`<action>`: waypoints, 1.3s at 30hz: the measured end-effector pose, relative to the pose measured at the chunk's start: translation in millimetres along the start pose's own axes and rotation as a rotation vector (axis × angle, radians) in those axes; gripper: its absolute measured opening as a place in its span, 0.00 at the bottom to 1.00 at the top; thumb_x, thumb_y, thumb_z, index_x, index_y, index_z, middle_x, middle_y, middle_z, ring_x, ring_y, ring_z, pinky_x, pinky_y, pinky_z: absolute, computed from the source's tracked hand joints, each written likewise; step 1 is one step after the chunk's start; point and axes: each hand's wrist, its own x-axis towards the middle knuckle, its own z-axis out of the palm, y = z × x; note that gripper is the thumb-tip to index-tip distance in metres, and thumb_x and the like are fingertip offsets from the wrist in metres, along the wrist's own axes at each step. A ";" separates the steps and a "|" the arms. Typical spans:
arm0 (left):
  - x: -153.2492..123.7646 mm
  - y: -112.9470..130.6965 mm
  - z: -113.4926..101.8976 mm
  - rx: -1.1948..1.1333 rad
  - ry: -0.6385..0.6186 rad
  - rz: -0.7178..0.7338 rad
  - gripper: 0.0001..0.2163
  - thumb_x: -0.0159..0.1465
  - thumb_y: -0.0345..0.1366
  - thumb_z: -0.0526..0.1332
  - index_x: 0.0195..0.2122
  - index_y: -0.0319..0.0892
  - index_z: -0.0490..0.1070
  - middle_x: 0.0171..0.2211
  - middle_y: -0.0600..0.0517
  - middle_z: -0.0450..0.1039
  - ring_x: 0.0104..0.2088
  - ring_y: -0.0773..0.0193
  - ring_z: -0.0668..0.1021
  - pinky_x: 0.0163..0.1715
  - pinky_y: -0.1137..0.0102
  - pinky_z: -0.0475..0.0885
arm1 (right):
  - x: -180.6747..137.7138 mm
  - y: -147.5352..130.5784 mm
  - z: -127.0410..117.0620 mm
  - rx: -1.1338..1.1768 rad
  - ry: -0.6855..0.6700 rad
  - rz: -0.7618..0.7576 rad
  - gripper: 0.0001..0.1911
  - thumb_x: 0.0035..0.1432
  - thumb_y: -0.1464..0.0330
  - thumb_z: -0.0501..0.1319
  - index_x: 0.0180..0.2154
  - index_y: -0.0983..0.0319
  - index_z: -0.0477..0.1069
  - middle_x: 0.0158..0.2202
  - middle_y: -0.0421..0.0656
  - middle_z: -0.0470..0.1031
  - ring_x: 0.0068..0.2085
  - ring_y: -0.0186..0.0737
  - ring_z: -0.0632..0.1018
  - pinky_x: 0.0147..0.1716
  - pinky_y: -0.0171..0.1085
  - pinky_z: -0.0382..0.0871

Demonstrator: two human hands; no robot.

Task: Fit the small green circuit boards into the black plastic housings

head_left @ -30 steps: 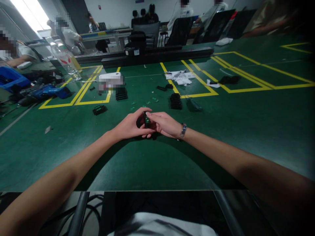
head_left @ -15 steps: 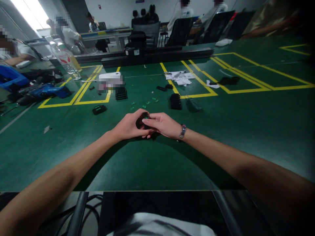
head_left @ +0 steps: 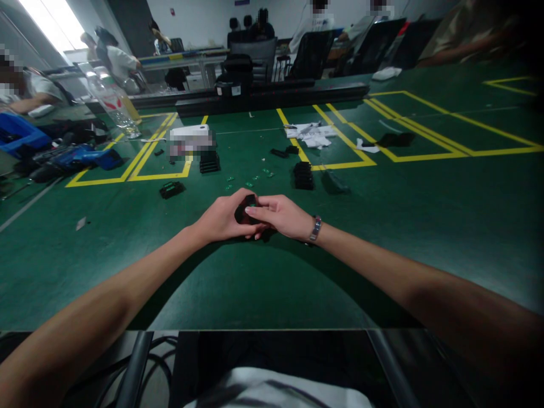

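Between my two hands, just above the green table (head_left: 238,289), is a small black plastic housing (head_left: 250,200) with a bit of green on it. My left hand (head_left: 223,218) curls round its left side, fingers and thumb closed on it. From the right, my right hand (head_left: 283,215) grips the same piece, its thumb pressed on the near face. My fingers hide most of the housing. Just beyond lie several small green circuit boards (head_left: 250,185). A black piece with green boards (head_left: 171,189) rests to the left, and a stack of black housings (head_left: 303,175) stands to the right.
Another black stack (head_left: 209,161) is by a white box (head_left: 190,136). Blue power tools (head_left: 91,156) and a plastic bottle (head_left: 117,110) are at the left. Crumpled white paper (head_left: 311,134) and a clear bag (head_left: 334,179) lie to the right. People sit beyond the table.
My right thumb has shifted very slightly on the black housing. Both hands otherwise keep their place and hold.
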 end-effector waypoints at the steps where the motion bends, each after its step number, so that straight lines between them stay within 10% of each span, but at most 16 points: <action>1: -0.2 0.1 0.2 0.001 -0.001 -0.002 0.25 0.58 0.50 0.70 0.51 0.43 0.67 0.40 0.50 0.78 0.34 0.63 0.81 0.31 0.73 0.72 | 0.1 -0.1 -0.1 0.005 0.001 0.001 0.17 0.58 0.57 0.70 0.36 0.65 0.73 0.30 0.45 0.81 0.29 0.38 0.83 0.28 0.34 0.80; 39: 7.6 11.1 -1.7 -0.098 -0.041 -0.058 0.21 0.61 0.49 0.67 0.48 0.43 0.65 0.29 0.57 0.73 0.27 0.68 0.76 0.31 0.72 0.69 | 3.5 4.4 -2.6 0.130 0.018 -0.030 0.19 0.56 0.58 0.71 0.36 0.68 0.74 0.32 0.47 0.81 0.27 0.39 0.83 0.23 0.32 0.78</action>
